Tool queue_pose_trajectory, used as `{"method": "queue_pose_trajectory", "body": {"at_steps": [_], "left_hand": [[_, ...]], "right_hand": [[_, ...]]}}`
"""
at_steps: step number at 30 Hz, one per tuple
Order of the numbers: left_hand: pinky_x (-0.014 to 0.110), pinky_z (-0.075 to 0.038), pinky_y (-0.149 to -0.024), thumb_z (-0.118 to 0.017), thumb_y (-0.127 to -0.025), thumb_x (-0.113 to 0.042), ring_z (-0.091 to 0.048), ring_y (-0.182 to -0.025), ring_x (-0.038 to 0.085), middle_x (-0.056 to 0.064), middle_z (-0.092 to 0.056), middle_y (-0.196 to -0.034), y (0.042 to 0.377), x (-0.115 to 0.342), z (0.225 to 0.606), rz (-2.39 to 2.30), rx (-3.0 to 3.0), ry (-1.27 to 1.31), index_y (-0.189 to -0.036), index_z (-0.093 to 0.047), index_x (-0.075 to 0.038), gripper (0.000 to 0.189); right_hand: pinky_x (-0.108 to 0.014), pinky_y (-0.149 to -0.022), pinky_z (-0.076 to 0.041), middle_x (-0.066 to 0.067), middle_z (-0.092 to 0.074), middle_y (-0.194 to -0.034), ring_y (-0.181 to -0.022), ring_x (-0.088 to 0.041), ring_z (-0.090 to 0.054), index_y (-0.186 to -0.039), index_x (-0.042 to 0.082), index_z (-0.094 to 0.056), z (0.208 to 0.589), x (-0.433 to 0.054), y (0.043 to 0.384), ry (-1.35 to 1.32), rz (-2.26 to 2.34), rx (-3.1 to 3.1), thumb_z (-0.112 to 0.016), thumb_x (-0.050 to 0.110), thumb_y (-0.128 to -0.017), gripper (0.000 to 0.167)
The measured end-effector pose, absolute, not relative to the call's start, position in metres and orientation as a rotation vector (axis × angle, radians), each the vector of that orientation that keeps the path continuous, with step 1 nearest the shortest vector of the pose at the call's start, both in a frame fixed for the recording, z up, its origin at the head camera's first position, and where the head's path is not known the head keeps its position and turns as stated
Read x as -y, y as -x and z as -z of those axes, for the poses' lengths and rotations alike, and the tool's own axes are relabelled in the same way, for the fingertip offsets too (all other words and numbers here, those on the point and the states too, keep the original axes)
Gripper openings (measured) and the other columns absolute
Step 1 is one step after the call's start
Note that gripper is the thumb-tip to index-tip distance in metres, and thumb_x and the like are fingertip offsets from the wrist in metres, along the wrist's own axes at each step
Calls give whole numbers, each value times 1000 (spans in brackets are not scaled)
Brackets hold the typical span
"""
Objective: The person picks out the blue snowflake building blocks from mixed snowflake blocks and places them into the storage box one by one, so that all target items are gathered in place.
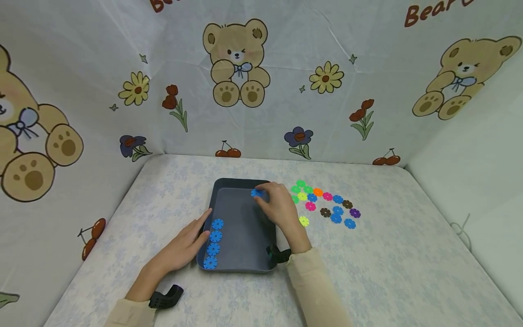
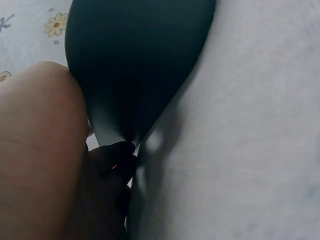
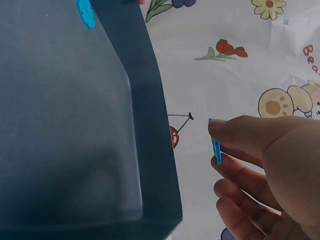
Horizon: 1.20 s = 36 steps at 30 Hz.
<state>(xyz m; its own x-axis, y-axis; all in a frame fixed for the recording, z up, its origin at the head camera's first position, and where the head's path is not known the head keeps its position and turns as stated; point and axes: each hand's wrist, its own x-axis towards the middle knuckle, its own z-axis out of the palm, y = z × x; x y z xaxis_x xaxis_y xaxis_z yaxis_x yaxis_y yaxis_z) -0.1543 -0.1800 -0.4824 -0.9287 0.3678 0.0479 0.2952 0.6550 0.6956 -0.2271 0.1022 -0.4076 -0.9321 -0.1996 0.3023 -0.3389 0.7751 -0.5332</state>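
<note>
Blue, notched, round plastic disc sits between the thumb and fingertips of the right hand, appearing over the tray's far end, toward 1 o'clock; its height above the base cannot be told. In the right wrist view it is seen nearly edge-on, pinched, with the other fingers loosely bent beneath.

Under it lies a dark grey, rectangular, shallow tray with rounded corners and raised walls. Four matching blue notched discs form a column along its inner side, running from 9 o'clock down to the corner at 7 o'clock.

The left hand rests at the tray's 9 o'clock rim, its fingers fairly straight against the edge and its thumb near the column.

Outside the tray, between 2 and 3 o'clock, spreads a loose group of multicoloured notched discs: green and yellow ones nearest the tray, with orange, pink, brown, blue and purple ones farther out. All this rests on a desk covered in pale, faintly patterned cloth. At 12 o'clock hangs a white fabric backdrop printed with bears, flowers and cherries.
</note>
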Motion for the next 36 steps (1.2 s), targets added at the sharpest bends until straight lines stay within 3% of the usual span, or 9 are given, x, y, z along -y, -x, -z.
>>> {"method": "queue_pose_trajectory", "body": {"at_steps": [36], "left_hand": [[74, -22, -117, -39, -113, -42, -20, -153, 52, 18, -20, -170, 153, 178, 482, -1115, -2764, -501, -168, -9, -30, 64]], "right_hand": [[-41, -95, -57, -9, -73, -124, -112, -26, -66, -121, 10, -77, 427, -57, 226, -631, -853, 2808, -77, 20, -96, 27]]}}
